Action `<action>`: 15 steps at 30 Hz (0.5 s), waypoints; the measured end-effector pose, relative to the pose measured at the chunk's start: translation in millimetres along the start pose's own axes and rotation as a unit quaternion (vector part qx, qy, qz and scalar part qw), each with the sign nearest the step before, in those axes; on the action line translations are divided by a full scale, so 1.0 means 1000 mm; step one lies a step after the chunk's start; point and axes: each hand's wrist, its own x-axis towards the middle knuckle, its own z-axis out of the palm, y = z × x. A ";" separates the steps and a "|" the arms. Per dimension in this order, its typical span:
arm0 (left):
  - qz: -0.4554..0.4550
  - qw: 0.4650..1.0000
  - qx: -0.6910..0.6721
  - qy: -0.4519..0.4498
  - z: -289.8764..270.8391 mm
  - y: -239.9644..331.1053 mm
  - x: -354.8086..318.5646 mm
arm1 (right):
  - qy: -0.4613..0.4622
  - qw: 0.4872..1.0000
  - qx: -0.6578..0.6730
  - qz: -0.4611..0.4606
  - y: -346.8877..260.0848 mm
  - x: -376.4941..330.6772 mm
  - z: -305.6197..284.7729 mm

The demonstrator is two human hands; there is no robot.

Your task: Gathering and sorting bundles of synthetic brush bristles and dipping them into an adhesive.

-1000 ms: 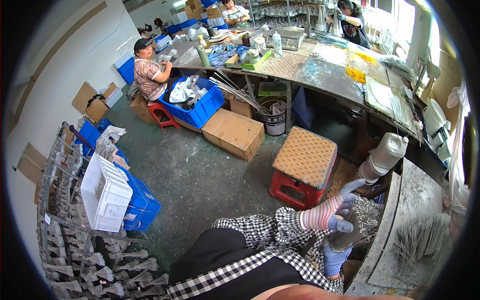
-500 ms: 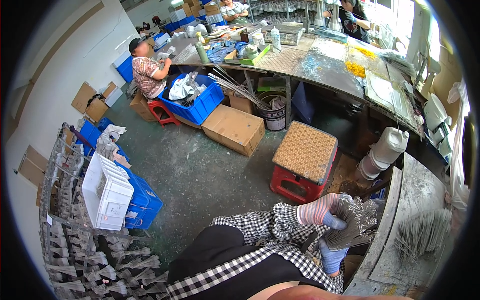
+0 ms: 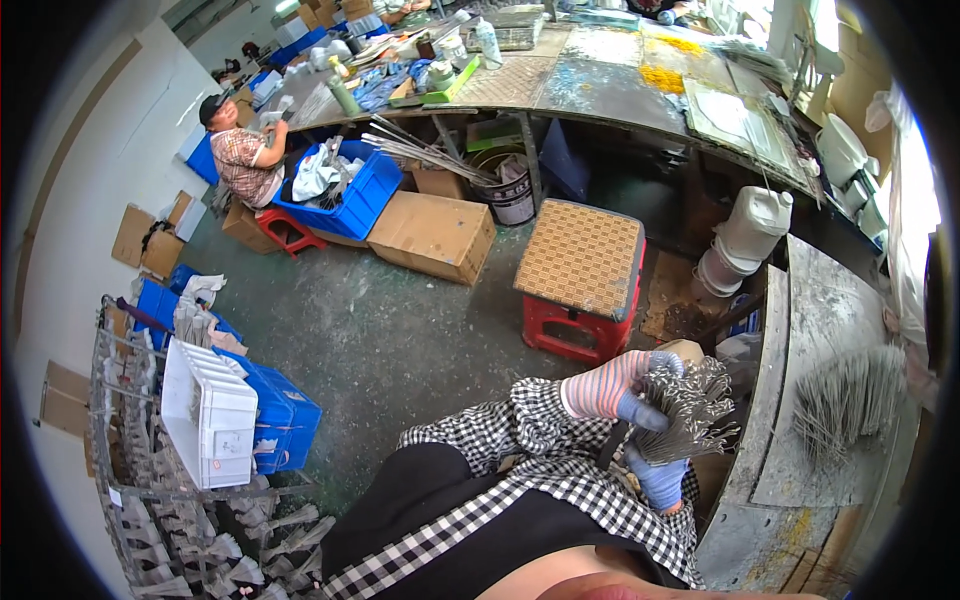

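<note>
My left hand [image 3: 612, 390], in a striped knit glove with blue-grey fingertips, curls around a thick bundle of thin metal wires [image 3: 685, 405]. Many of the wires end in small bent loops, which face up and to the right. Just below, my right hand [image 3: 660, 482], gloved the same way, is closed against the underside of the bundle; the wires hide part of its fingers. Black-and-white checked sleeves cover both forearms. To the right of my hands, a second pile of loose straight wires [image 3: 848, 400] lies on a worn grey bench [image 3: 800, 460].
Ahead stands a red stool [image 3: 580, 265] with a patterned top. White jugs [image 3: 755, 215] sit beside the long cluttered worktable [image 3: 590, 85]. A cardboard box [image 3: 432, 235] and blue crate [image 3: 345, 195] are farther left, near a seated person [image 3: 240, 155]. White bin [image 3: 208, 410] and rack [image 3: 110, 430] stand left.
The bundle has tilted, so its looped ends now show more fully. Both hands have stayed on it. The whole view has shifted, with the stool and worktable now higher and farther left.
</note>
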 end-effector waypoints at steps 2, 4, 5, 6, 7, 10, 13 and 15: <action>-0.014 0.999 -0.027 -0.030 -0.005 -0.006 0.001 | -0.003 0.993 0.103 0.054 0.004 -0.007 0.008; -0.026 0.999 0.002 -0.040 -0.014 -0.007 0.002 | -0.014 0.991 0.108 0.073 0.003 -0.011 0.000; -0.038 0.997 0.037 -0.049 -0.016 -0.004 0.002 | -0.008 0.991 0.108 0.078 -0.001 -0.006 0.002; -0.032 0.998 0.025 -0.038 -0.014 -0.004 0.000 | 0.002 0.989 0.136 0.054 -0.004 -0.002 0.005; -0.038 0.998 0.023 -0.042 -0.014 -0.002 -0.002 | 0.013 0.986 0.164 0.028 -0.006 -0.001 0.006; 0.004 0.997 0.060 -0.048 -0.017 -0.007 -0.002 | -0.035 0.997 0.066 0.020 0.001 -0.001 0.002; 0.033 0.993 0.093 -0.072 -0.022 -0.008 -0.001 | -0.059 0.995 0.081 0.027 -0.007 0.004 0.000; 0.004 0.994 0.097 -0.051 -0.018 -0.004 -0.002 | -0.045 0.999 0.027 -0.011 -0.002 0.003 0.003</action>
